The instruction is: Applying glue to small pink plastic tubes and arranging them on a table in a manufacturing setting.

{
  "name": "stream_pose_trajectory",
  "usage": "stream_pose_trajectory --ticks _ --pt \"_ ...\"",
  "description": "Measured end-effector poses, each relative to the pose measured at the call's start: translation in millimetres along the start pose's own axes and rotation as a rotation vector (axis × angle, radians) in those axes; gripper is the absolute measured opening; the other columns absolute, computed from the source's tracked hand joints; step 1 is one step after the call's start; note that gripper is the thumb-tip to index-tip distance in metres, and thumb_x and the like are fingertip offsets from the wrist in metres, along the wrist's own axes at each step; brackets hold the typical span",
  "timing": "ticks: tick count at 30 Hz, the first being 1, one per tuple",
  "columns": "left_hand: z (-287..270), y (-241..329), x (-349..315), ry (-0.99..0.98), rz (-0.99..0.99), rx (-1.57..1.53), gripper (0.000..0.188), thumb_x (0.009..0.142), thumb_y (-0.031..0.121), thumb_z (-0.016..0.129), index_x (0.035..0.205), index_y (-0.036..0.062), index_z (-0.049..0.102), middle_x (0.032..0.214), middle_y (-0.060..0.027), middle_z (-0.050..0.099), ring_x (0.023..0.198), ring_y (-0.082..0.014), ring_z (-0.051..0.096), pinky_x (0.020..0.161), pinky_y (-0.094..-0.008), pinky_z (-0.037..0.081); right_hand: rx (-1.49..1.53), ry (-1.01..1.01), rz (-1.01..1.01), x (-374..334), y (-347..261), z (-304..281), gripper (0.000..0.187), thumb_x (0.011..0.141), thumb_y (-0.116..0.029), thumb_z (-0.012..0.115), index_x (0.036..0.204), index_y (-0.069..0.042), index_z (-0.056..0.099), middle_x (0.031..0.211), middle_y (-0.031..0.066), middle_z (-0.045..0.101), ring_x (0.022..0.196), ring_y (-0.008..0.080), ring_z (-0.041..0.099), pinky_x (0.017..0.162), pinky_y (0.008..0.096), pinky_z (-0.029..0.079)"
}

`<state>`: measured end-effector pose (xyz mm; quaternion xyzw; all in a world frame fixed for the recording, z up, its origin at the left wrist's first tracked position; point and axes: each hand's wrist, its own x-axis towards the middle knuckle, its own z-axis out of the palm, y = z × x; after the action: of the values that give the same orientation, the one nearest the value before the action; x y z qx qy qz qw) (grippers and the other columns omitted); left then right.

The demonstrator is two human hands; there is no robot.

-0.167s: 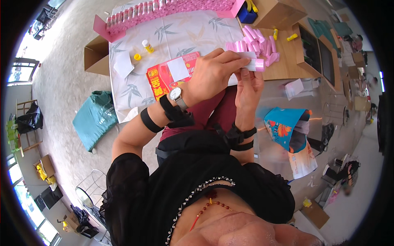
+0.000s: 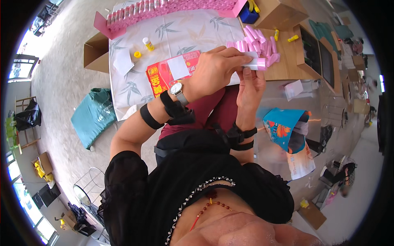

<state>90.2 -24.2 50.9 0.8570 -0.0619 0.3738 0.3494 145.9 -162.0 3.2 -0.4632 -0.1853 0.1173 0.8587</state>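
Note:
My left hand point(image 2: 215, 67), with a watch on its wrist, reaches over to the right above the table edge. Its fingers are closed on a white paper label point(image 2: 250, 54) against a small pink roll point(image 2: 261, 64). Below it, my right hand point(image 2: 251, 87) grips the same roll, its thumb on the near side. Fingers hide part of the roll. Behind lies a pile of similar pink rolls point(image 2: 256, 39). An uncapped glue stick point(image 2: 148, 43) stands on the cloth beside its yellow cap point(image 2: 137, 54). A white slip point(image 2: 177, 68) rests on a red package point(image 2: 158, 80).
More white slips point(image 2: 122, 61) lie at the table's left. Along the back, a pink box point(image 2: 100, 23) holds many rolls. Yellow glue sticks point(image 2: 292, 38) lie near a cardboard box point(image 2: 279, 14). A teal bundle point(image 2: 94, 119) sits on the floor, and a blue bag point(image 2: 283, 125) is at my right.
Both hands have shifted very slightly to the right with the roll, still holding it. The head view has moved a little; nothing else has visibly changed.

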Motion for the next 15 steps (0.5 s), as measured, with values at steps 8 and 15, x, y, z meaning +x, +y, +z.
stream_pose_trajectory --ticks 8,15 --pt "4.6 -10.0 10.6 -0.096 -0.04 -0.054 0.04 0.076 -0.004 0.071 0.113 0.0115 0.076 0.09 -0.0078 0.07 0.079 -0.0293 0.068 0.067 -0.0375 0.054 -0.021 0.014 0.024 6.9 4.3 -7.6 0.04 0.1 -0.006 0.062 0.138 0.003 0.053 0.127 0.0111 0.065 0.115 0.0181 0.063 0.098 0.0357 0.055" --pt "15.4 -15.8 6.0 -0.109 -0.074 -0.001 0.037 0.078 -0.001 0.07 0.111 0.0126 0.076 0.087 -0.0071 0.069 0.078 -0.0291 0.068 0.066 -0.0377 0.054 -0.022 0.013 0.061 8.5 10.6 -15.3 0.039 0.101 -0.008 0.062 0.137 0.001 0.054 0.123 0.0089 0.066 0.11 0.0152 0.064 0.095 0.0335 0.055"
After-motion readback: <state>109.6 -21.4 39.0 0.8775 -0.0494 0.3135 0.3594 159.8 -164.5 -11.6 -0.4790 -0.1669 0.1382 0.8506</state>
